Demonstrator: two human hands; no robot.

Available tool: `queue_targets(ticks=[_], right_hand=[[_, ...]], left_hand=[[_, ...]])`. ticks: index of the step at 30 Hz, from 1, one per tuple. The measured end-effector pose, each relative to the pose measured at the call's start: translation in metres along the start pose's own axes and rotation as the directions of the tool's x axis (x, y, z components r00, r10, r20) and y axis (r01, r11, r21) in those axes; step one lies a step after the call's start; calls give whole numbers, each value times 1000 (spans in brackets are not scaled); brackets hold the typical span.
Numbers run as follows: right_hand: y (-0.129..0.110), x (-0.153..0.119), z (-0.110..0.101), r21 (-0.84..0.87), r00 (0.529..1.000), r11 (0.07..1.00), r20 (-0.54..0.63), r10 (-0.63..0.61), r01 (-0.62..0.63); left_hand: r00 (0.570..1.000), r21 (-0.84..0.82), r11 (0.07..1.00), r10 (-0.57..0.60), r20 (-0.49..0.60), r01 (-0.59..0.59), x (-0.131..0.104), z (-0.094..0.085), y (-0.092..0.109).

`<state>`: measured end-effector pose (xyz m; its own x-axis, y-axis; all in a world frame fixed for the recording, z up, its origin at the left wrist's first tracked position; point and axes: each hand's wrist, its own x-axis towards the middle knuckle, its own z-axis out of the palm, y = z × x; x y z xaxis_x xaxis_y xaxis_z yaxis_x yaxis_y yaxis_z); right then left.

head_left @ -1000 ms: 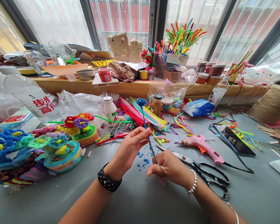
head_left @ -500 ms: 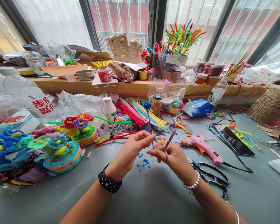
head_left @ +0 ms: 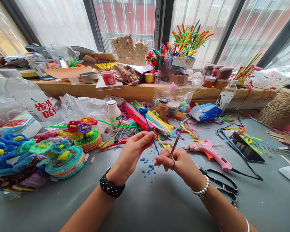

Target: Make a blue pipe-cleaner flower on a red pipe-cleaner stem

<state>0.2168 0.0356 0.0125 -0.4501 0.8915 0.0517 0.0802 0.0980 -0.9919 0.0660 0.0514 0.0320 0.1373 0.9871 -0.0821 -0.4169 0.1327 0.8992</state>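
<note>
My left hand [head_left: 134, 149] pinches the stem of a blue pipe-cleaner flower [head_left: 143, 111] between thumb and fingertips. The stem leans left, with its curled bloom at the top. Small scissors [head_left: 176, 144] are in my right hand [head_left: 172, 161], blades pointing up and a finger loop around the fingers. The thumb and forefinger of that hand are at the stem's lower end; whether they grip it I cannot tell. Blue fuzz clippings [head_left: 151, 167] lie on the grey table [head_left: 145, 206] below.
A pink glue gun [head_left: 215, 154] and large black-handled scissors [head_left: 219, 182] lie right of my hands. Finished pipe-cleaner flowers [head_left: 62, 146] crowd the left. Behind are a pipe-cleaner bundle [head_left: 137, 117], a white bottle [head_left: 114, 112] and a brown jar [head_left: 162, 109].
The blue flower has tipped from nearly upright to the left. My left hand has shifted slightly left and up along with it; the right hand has barely moved.
</note>
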Motion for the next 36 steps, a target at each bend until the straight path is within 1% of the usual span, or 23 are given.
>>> queue_targets(ticks=[2,5,8,10,13,15,19,23,27,30,33,36], right_hand=[[0,0,0,-24,999,999,46,23,-22],[1,1,-1,-106,996,993,60,60,-53],[1,2,-1,-176,994,981,65,90,-78],[2,2,-1,-177,989,981,110,97,-76],[2,1,0,-165,976,986,214,49,-14],[2,0,1,-201,963,979,269,13,43],[2,-2,2,-305,937,949,347,38,75],[1,-2,4,-374,905,918,422,43,131],[1,-3,5,-379,894,918,443,67,119],[4,-3,6,-370,897,923,437,74,104],[7,-3,6,-338,901,937,428,70,88],[9,-3,6,-292,902,953,430,53,84]], left_hand=[[999,-24,1000,16,-38,-17,1,-1,2],[996,-26,999,39,-79,-42,2,-2,5],[994,-4,998,57,-90,-58,3,-1,6],[995,9,998,60,-82,-60,2,-1,5],[996,23,998,61,-72,-59,2,0,5],[996,26,998,64,-62,-62,1,0,4],[997,44,997,61,-37,-59,1,1,3],[998,57,997,57,-38,-55,0,2,2],[999,74,997,38,-24,-36,-1,4,0],[999,113,993,34,0,-33,-2,5,-1],[999,134,990,34,10,-35,-2,5,-1],[999,117,992,38,10,-38,-1,5,-1]])
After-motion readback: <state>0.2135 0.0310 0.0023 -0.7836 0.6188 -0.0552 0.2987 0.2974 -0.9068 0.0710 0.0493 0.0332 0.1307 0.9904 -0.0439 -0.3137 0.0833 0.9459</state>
